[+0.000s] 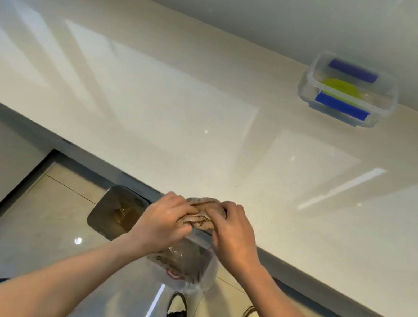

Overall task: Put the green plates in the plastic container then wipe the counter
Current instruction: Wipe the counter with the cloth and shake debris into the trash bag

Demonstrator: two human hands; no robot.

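A clear plastic container (349, 90) with blue clips stands at the far right of the pale counter (155, 109), against the wall. Green plates (340, 88) lie inside it. At the counter's near edge, my left hand (163, 223) and my right hand (234, 232) are both closed on a crumpled brownish cloth (200, 214). The cloth is bunched between my fingers, partly over the counter's edge.
A clear plastic bag (183, 268) hangs just below my hands in front of the counter. A dark bin (117, 212) stands on the tiled floor to the left. My shoes (176, 312) are visible below.
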